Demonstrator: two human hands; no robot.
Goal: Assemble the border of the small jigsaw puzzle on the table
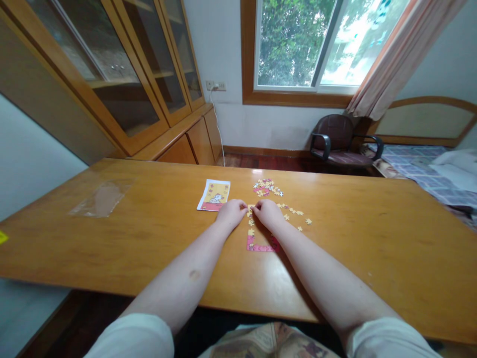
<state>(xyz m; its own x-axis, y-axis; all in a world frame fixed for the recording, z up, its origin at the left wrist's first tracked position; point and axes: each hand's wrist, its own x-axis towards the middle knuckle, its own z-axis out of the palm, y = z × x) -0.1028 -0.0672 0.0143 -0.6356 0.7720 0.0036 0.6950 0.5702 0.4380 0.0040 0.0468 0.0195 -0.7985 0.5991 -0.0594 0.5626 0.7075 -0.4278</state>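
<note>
Both of my hands meet at the upper left corner of a partly joined jigsaw puzzle border [262,248], pink along the bottom and yellow up the left side. My left hand [232,213] has its fingers pinched at a yellow puzzle piece [251,208]. From the other side, my right hand [269,214] pinches at the same spot, its fingertips on a small puzzle piece. Part of the border's right side lies hidden under my right hand and forearm. Loose yellow pieces [308,221] are scattered to the right of that hand.
A pile of mixed puzzle pieces [266,186] lies beyond my hands. To the left is a picture card [215,195] with a white animal on yellow and pink. A clear plastic bag [102,199] rests farther left on the wooden table [156,238]. An armchair [337,139] stands behind.
</note>
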